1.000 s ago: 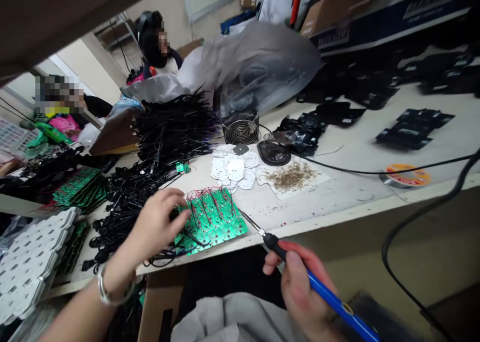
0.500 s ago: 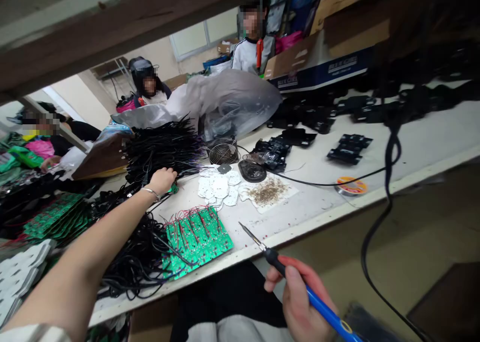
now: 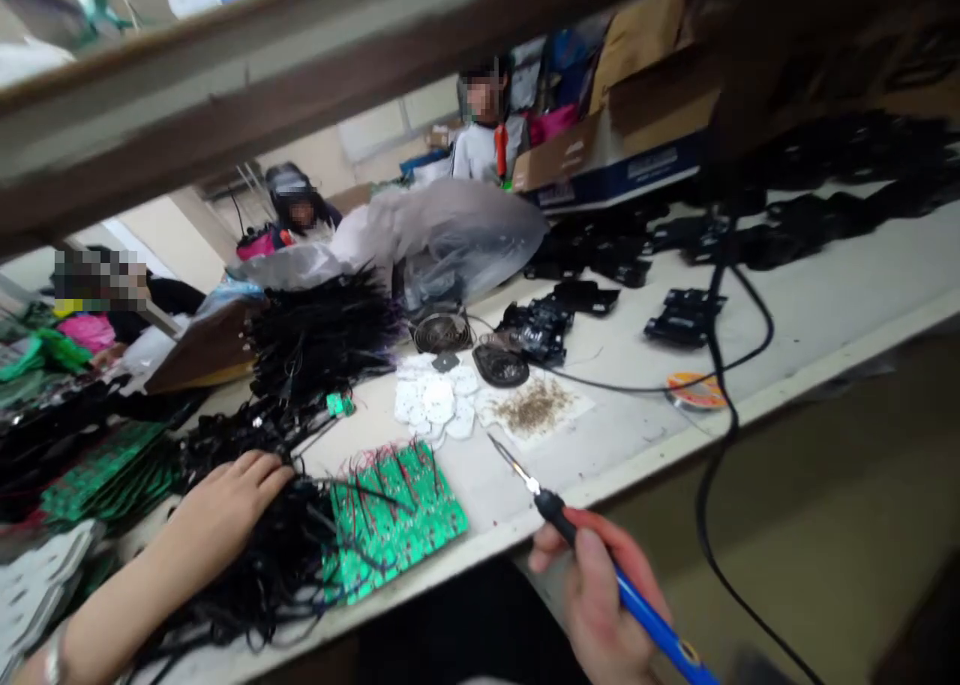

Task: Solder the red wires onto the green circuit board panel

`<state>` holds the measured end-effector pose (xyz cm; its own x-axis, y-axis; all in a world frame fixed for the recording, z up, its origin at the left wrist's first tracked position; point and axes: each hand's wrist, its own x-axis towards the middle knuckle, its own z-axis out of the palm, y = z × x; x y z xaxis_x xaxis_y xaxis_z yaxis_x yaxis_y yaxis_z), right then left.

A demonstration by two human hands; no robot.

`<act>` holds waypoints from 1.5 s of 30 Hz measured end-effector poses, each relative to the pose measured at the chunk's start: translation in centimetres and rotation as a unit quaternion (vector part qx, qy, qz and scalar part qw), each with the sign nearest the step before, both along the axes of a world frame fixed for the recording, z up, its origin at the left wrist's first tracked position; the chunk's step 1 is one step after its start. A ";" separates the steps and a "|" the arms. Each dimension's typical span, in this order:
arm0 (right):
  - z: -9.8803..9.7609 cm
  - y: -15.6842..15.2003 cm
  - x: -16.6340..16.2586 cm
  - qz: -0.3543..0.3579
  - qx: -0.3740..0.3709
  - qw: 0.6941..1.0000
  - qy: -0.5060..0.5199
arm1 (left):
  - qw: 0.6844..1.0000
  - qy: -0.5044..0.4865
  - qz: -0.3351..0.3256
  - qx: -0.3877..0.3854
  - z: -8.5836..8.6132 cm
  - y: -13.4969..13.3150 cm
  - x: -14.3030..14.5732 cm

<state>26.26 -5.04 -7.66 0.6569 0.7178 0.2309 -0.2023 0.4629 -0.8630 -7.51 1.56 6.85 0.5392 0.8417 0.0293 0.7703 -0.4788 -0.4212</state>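
Observation:
My right hand [image 3: 607,585] is closed around a soldering iron [image 3: 570,530] with a blue handle, its metal tip pointing up and left over the table. My left hand [image 3: 232,500] is over a heap of black cables [image 3: 262,565], holding nothing I can see; its fingers are stretched forward, fingertips down at the cables. Just right of the heap lies a green circuit board panel [image 3: 405,515] with thin red wires standing up from it. Farther back, a small green circuit board [image 3: 340,404] rests on the table near cable ends.
Beyond lie white cut pieces [image 3: 435,400], a small fan [image 3: 440,332], brown debris on white paper [image 3: 532,405] and a solder spool [image 3: 696,390]. Black plastic parts [image 3: 682,317] stand to the right. A hanging cable [image 3: 709,485] crosses the table edge. Co-workers sit behind the shelf beam [image 3: 300,95].
My left hand has left the small green board on the table and moved back toward me to the cable heap. My right hand still holds the soldering iron. The view has tilted slightly.

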 end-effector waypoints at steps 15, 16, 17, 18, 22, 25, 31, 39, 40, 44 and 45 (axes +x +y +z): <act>-0.2 -2.1 -1.0 0.031 -0.033 0.998 -0.033 | 0.973 -0.111 -0.146 -0.139 -4.6 -0.8 11.5; -0.2 -2.1 -0.9 0.035 -0.033 0.998 -0.034 | 0.972 -0.117 -0.153 -0.135 -5.1 -0.8 11.5; -0.2 -2.1 -1.0 0.040 -0.034 0.998 -0.033 | 0.971 -0.125 -0.160 -0.125 -5.4 -0.8 11.2; -0.3 -2.2 -1.0 0.045 -0.036 0.998 -0.031 | 0.970 -0.134 -0.168 -0.114 -5.7 -0.8 10.9; -0.4 -2.3 -1.7 0.074 -0.049 0.996 -0.026 | 0.965 -0.180 -0.173 -0.073 -5.8 -1.5 10.0; -0.4 -2.4 -2.3 0.103 -0.055 0.993 -0.033 | 0.969 -0.201 -0.138 -0.041 -5.8 -2.5 9.8; -0.7 -2.4 -3.0 0.160 -0.048 0.985 -0.032 | 0.973 -0.232 -0.006 0.012 -6.3 -4.0 9.6; -0.5 -2.5 -4.0 0.197 -0.066 0.973 -0.097 | 0.953 -0.294 0.074 0.018 -7.5 -3.8 10.8; -0.3 -2.5 -4.1 0.197 -0.066 0.971 -0.117 | 0.952 -0.295 0.078 0.012 -7.5 -3.8 10.9; 0.4 -2.3 -4.6 0.185 -0.068 0.959 -0.206 | 0.951 -0.295 0.088 -0.008 -7.6 -3.9 10.8; 0.5 -2.2 -4.7 0.182 -0.072 0.955 -0.222 | 0.951 -0.295 0.091 -0.011 -7.6 -4.0 10.8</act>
